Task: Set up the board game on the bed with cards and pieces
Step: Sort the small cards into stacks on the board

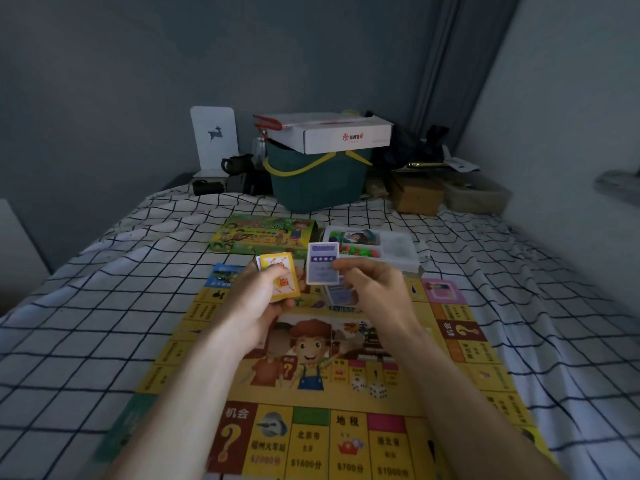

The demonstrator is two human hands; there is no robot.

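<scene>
A yellow game board lies spread flat on the checked bed. Above its far half my left hand grips a stack of yellow cards. My right hand pinches a single blue-and-white card upright by its edge. Just below it, a small pile of blue cards rests on the board. Beyond the board lie the green game box and a white tray with small coloured pieces.
The bed has a white sheet with a dark grid. At the head end stand a green basket with a white carton on top, a brown box, a white bookend and dark clutter.
</scene>
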